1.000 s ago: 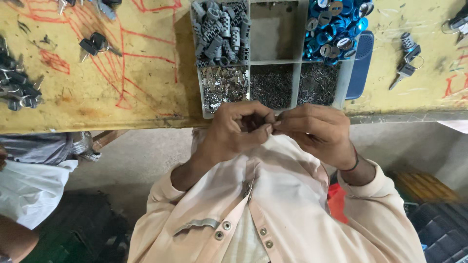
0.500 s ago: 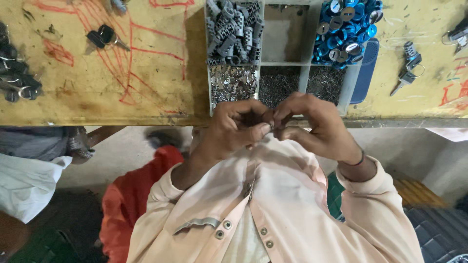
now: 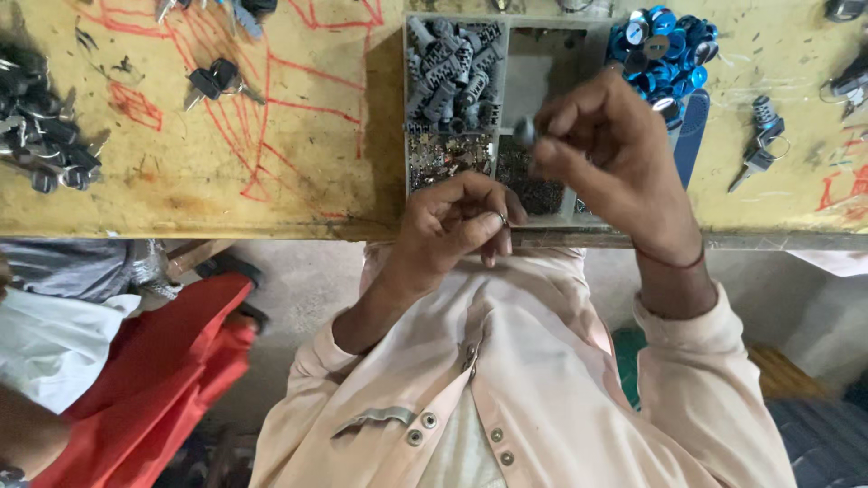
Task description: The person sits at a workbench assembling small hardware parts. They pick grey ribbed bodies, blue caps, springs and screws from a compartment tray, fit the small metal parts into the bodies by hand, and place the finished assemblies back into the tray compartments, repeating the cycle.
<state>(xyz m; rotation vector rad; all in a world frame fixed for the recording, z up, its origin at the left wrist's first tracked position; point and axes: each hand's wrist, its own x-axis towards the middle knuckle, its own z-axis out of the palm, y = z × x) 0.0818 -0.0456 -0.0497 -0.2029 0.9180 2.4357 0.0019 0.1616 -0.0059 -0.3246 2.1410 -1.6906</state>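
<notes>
My right hand (image 3: 615, 158) is raised over the divided parts tray (image 3: 542, 77) and pinches a small grey lock cylinder (image 3: 524, 132) between thumb and fingertips. My left hand (image 3: 457, 226) hovers at the table's front edge, fingers curled, with a tiny metal piece (image 3: 503, 218) at its fingertips. The tray holds grey lock cylinders (image 3: 452, 63) in its upper left compartment and small dark metal bits (image 3: 448, 163) in the lower ones. Both hands are a short way apart, the right one higher.
A heap of blue round caps (image 3: 660, 41) lies right of the tray, beside a blue strip (image 3: 692, 136). Keys (image 3: 759, 145) lie at the right, black keys (image 3: 212, 81) and a pile of dark parts (image 3: 41, 136) at the left. Another person in red cloth (image 3: 154, 380) sits at lower left.
My hands, joined close together before, have parted. The right hand rose over the tray with the grey cylinder; the left stayed near the table edge. The view shifted closer to the tray.
</notes>
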